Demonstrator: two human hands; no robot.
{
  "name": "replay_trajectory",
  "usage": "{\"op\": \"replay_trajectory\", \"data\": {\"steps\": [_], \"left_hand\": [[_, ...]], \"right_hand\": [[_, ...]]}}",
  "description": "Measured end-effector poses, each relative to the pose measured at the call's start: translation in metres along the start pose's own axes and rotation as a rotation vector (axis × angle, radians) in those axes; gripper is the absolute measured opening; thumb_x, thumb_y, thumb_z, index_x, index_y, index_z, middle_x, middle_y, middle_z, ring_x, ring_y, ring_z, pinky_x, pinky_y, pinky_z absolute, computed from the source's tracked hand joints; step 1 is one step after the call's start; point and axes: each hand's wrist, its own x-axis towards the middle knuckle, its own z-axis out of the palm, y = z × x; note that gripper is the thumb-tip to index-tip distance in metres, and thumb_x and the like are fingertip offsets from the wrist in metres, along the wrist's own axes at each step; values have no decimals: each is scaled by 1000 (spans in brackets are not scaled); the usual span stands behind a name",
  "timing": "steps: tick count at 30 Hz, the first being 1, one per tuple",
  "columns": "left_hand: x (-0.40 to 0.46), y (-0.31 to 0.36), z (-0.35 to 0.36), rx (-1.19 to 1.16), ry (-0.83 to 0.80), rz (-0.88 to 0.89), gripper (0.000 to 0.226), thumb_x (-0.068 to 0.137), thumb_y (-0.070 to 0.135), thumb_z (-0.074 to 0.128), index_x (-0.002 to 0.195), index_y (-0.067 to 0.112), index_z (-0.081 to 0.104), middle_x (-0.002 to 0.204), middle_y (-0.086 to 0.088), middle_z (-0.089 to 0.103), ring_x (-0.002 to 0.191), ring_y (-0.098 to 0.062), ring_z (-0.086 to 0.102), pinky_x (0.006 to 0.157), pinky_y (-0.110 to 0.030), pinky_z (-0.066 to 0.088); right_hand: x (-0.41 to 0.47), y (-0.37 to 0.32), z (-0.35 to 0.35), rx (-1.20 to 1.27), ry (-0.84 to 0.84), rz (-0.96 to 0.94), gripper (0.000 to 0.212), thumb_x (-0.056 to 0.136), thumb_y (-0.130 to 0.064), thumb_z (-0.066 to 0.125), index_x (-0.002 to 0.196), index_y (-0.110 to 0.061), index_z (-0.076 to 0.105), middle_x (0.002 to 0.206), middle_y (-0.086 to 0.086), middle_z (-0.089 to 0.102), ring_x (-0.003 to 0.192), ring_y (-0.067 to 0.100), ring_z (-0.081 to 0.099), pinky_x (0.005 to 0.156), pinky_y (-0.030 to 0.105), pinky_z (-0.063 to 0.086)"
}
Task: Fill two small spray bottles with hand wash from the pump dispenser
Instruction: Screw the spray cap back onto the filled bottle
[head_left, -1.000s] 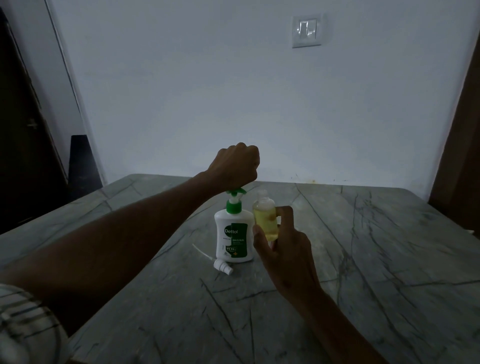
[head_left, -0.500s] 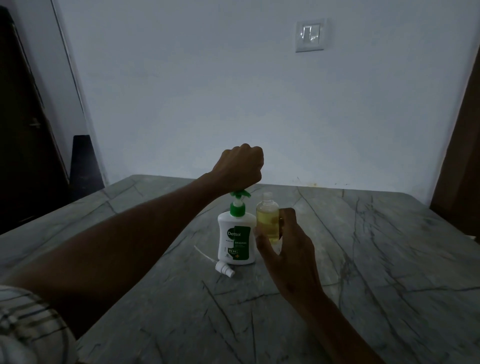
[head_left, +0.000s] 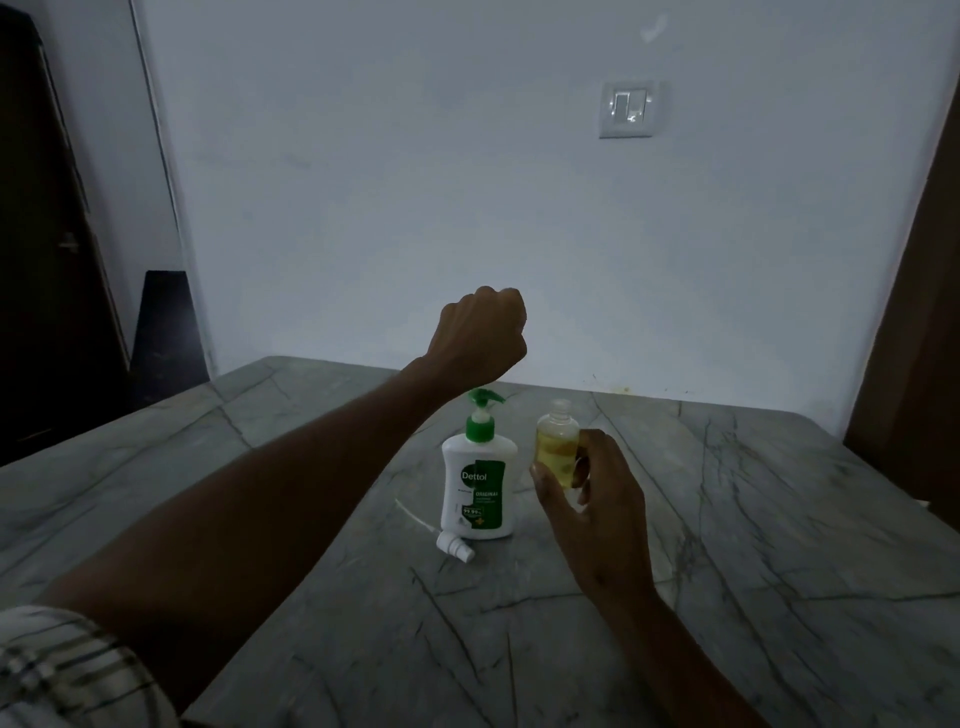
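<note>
A white Dettol pump dispenser (head_left: 475, 488) with a green pump head stands upright on the grey marble table (head_left: 753, 519). My left hand (head_left: 480, 338) is a closed fist directly over the pump head, at or just above its top. My right hand (head_left: 592, 509) holds a small clear bottle (head_left: 557, 441) upright, just right of the dispenser. The bottle has no cap and is mostly full of yellow liquid. Its white spray cap (head_left: 452, 545), with a thin dip tube, lies on the table at the dispenser's front left. No second small bottle is in view.
The table's far edge meets a pale wall with a light switch (head_left: 627, 109). A dark door (head_left: 41, 260) and a dark object (head_left: 166, 332) are at the left. A brown door (head_left: 914, 338) stands at the right.
My left fist has risen and the pump head has come up under it. My right hand has moved the small bottle slightly right, away from the nozzle.
</note>
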Motion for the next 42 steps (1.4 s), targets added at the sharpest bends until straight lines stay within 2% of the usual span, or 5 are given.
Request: {"op": "replay_trajectory", "data": {"steps": [7,11,20,26,42], "left_hand": [[-77,24,-33,-329,316,117,18,87,-2,50,82,11,61,71,1,61,61,-9,55,55,-25,47],[-142,38,-16,-460,238,160,6,95,16,64,100,19,61,83,9,64,59,-1,55,56,-15,44],[-190,37,29,-568,30,-83,47,94,46,70,130,30,47,109,16,57,72,0,63,62,-13,52],[-206,42,42,-669,-93,-53,30,93,30,72,118,26,56,105,19,58,99,7,59,78,-10,50],[-235,43,49,-760,-185,4,14,93,34,68,103,27,60,97,14,64,93,-6,62,78,-23,52]], "right_hand": [[9,-7,-4,-1,-5,26,28,90,-49,62,106,-28,53,89,-17,52,79,-1,53,67,14,39],[12,-10,-13,3,-23,-52,23,92,-41,66,106,-26,56,89,-12,57,78,3,57,64,19,45],[-25,-14,-37,-32,-137,-34,20,92,-39,67,102,-23,59,87,-11,60,76,6,58,61,16,46],[-52,-18,-46,-49,-253,42,17,87,-33,73,98,-25,64,80,-13,63,77,5,61,61,10,42],[-79,-23,-63,-7,-401,114,13,87,-30,72,98,-31,67,85,-14,69,79,4,67,65,18,49]]}}
